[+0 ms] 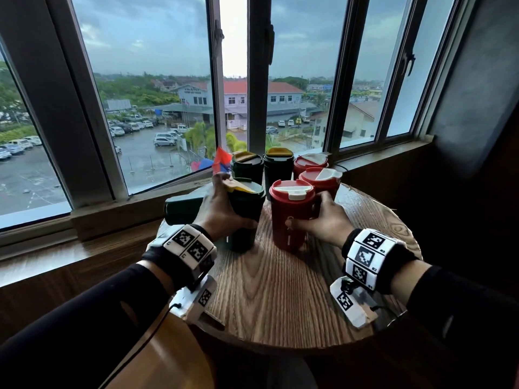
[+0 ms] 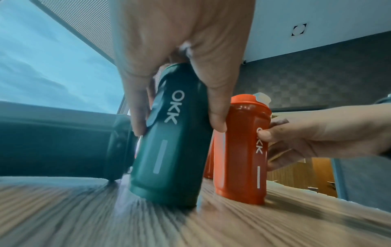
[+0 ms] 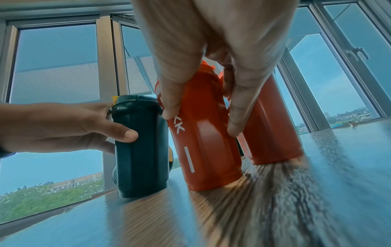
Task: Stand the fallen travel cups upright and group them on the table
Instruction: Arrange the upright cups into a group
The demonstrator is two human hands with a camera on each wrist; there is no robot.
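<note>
A dark green travel cup (image 1: 179, 207) lies fallen at the left edge of the counter (image 1: 280, 299). The left hand (image 1: 222, 209) wraps its fingers (image 2: 137, 107) around an upright green cup (image 2: 169, 142); the right hand (image 1: 323, 220) likewise holds a red cup (image 3: 203, 142). Both should probably slide gently toward the four standing cups behind, bases flat.

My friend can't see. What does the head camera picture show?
Two hands hold upright cups on a round wooden table by a window: the left hand grips a green cup, the right hand a red cup. Four cups stand behind; one green cup lies fallen.
</note>
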